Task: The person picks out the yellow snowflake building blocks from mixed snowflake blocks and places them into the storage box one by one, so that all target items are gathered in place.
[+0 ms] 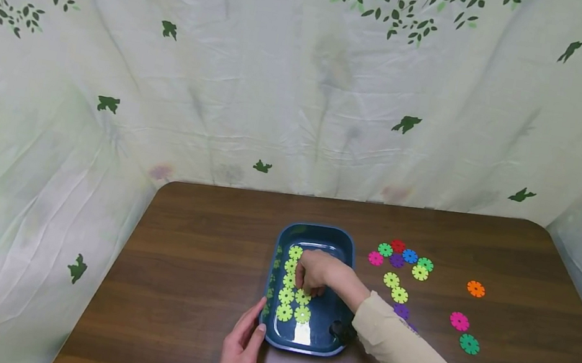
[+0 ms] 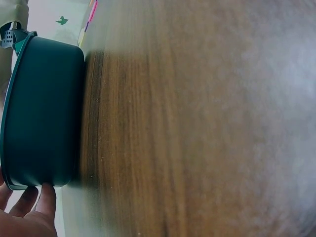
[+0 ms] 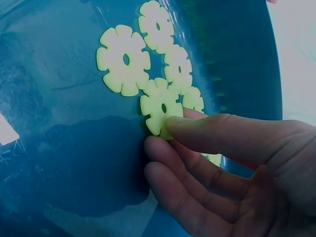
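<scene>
A dark blue tray (image 1: 299, 350) stands on the table, with several yellow-green flower-shaped discs (image 1: 286, 295) laid in columns along its left side. Over these discs is my right hand (image 1: 321, 272), reaching into the tray. Its thumb and fingers pinch one yellow-green disc (image 3: 154, 101), close over the tray floor, as the right wrist view shows. At the tray's lower left corner my left hand (image 1: 241, 350) touches the outer wall. In the left wrist view, its fingers (image 2: 46, 202) lie against the tray's side wall (image 2: 47, 113).
Right of the tray lies a cluster of coloured discs: red (image 1: 397, 246), blue (image 1: 410, 256), purple, green, pink and yellow-green. Farther right are an orange disc (image 1: 475, 289), a pink disc (image 1: 459, 321) and a green disc (image 1: 469, 344). My right sleeve (image 1: 411, 362) covers part of the table.
</scene>
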Tool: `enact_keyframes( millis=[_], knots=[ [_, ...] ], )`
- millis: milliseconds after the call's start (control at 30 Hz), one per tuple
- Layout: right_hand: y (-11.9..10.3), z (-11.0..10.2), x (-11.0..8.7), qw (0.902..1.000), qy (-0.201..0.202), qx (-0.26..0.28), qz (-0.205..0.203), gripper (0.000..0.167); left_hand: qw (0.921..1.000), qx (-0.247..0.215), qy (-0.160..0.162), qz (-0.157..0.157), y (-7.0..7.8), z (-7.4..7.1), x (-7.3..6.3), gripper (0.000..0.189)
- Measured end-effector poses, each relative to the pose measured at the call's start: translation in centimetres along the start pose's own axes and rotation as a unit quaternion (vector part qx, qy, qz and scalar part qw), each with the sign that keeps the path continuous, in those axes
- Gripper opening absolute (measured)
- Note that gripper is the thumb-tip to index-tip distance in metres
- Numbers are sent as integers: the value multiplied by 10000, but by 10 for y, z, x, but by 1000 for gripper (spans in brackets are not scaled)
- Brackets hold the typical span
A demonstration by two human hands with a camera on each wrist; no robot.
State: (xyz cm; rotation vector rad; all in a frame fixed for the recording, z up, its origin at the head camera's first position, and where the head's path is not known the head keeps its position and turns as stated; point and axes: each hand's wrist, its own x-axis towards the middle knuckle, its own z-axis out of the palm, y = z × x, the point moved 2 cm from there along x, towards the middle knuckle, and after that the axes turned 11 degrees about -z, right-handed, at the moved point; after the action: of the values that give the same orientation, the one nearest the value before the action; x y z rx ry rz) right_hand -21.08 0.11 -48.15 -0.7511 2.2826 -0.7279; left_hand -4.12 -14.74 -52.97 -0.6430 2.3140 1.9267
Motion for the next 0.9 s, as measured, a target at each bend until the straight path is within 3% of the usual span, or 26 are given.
enact_keyframes(
  millis=[433, 900],
  knots=[
    [7, -10, -3, 9981, -131, 487, -343, 12, 9999, 38, 11, -108, 0, 1, 0, 45],
    [4, -20, -17, 9895, 349, 539, -1296, 14, 9998, 73, -10, -184, 0, 1, 1, 45]
  ],
)
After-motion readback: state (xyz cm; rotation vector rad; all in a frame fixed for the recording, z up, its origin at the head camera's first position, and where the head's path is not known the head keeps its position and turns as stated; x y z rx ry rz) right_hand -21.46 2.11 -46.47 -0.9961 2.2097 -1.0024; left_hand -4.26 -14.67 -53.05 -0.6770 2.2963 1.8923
